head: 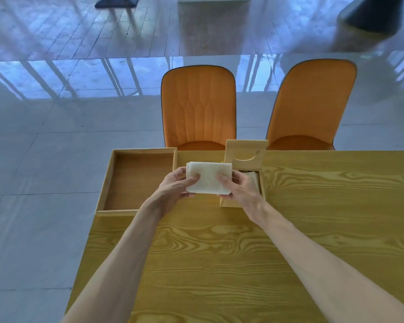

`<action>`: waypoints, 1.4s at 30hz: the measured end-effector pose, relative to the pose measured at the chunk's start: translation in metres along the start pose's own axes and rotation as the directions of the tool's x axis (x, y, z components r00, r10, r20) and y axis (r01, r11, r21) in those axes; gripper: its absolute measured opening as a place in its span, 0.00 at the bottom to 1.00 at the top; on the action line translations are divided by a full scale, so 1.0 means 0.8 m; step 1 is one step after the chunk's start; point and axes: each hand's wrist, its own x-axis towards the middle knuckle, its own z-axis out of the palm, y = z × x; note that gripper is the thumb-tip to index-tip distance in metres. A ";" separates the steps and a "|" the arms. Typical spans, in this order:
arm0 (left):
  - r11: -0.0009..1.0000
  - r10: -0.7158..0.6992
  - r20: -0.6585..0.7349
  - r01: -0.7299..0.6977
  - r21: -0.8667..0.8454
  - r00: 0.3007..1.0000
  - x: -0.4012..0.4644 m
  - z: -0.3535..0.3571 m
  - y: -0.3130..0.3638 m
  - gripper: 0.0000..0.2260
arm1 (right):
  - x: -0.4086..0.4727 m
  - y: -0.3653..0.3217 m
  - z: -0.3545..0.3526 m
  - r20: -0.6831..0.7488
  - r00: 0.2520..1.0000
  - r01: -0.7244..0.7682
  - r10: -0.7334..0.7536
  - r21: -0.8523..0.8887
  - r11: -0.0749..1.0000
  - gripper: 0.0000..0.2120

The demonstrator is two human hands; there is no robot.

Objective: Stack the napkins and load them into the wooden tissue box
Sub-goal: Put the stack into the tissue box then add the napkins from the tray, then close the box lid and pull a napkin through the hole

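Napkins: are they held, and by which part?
Yes. The left hand and right hand hold the napkins by their opposite short edges.

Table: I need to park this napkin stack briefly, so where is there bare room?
The table is bare right of the tissue box and across the near half around the forearms. The wooden tray at left looks empty too. It is crowded only where both hands hold the napkin stack beside the box.

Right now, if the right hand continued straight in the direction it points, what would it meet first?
Probably the upright lid of the light wooden tissue box, just beyond the right hand holding the white napkin stack; depth is unclear.
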 end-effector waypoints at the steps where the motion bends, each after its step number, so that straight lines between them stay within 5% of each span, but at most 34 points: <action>1: 0.999 -0.004 -0.029 0.005 0.033 1.000 0.006 0.017 -0.002 0.15 | -0.001 0.001 -0.014 -0.072 0.997 0.016 -0.019 -0.033 0.999 0.17; 8: 0.940 0.090 -0.228 -0.007 0.340 0.970 0.042 0.105 -0.021 0.15 | -0.006 0.009 -0.080 -0.352 0.926 -0.009 -0.134 -0.379 0.926 0.15; 12: 0.852 0.179 -0.384 0.052 0.521 0.906 0.046 0.131 -0.022 0.13 | -0.001 0.013 -0.092 -0.405 0.887 -0.042 -0.222 -0.549 0.835 0.14; 20: 0.719 0.264 -0.438 0.127 0.683 0.859 0.059 0.144 -0.021 0.12 | 0.023 0.016 -0.092 -0.458 0.852 -0.140 -0.253 -0.666 0.733 0.14; 32: 0.714 0.180 -0.394 0.155 0.682 0.901 0.079 0.137 -0.013 0.20 | 0.050 -0.022 -0.121 -0.473 0.870 -0.124 -0.138 -0.480 0.869 0.10; 37: 0.883 0.120 -0.468 0.122 0.454 0.875 0.081 0.130 0.039 0.22 | 0.066 -0.073 -0.119 -0.453 0.890 -0.147 0.049 -0.183 0.972 0.20; 40: 0.925 0.128 -0.444 0.055 0.376 0.887 0.084 0.131 0.069 0.23 | 0.068 -0.087 -0.111 -0.447 0.893 -0.152 0.061 -0.170 0.974 0.31; 42: 0.932 0.117 -0.407 0.041 0.359 0.906 0.085 0.134 0.079 0.20 | 0.067 -0.089 -0.105 -0.437 0.898 -0.147 0.054 -0.182 0.972 0.30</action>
